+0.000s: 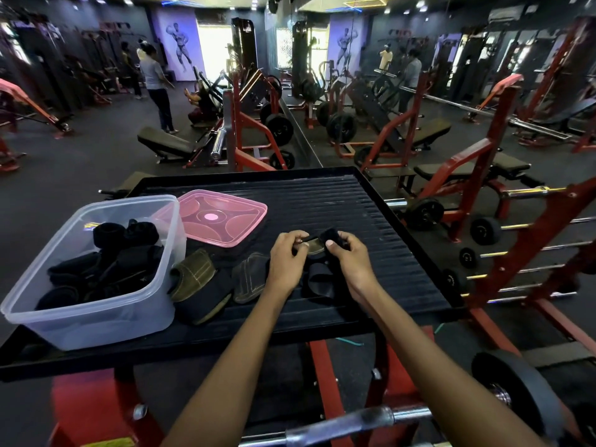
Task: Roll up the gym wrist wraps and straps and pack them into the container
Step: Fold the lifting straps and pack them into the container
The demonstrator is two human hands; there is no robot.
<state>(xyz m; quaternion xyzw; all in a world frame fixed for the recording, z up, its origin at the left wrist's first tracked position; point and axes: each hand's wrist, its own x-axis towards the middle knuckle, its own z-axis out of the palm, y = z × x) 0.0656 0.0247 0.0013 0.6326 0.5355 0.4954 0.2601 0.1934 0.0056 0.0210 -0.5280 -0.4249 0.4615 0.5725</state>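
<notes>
Fingers [298, 235] of both hands pinch a black strap [329, 238] above the counter [354, 204]; soft and limp, best rolled gripping its free end.

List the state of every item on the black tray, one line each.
Clear plastic container: uncovered, holding rolled black wraps.
Pink translucent lid: off, lying flat beside the container.
Black strap with tan pad: gripped by both hands, partly rolled.
Left hand: pinching the strap.
Right hand: gripping the roll.
Olive-and-black leather wraps: loose on the tray, unpacked.
</notes>
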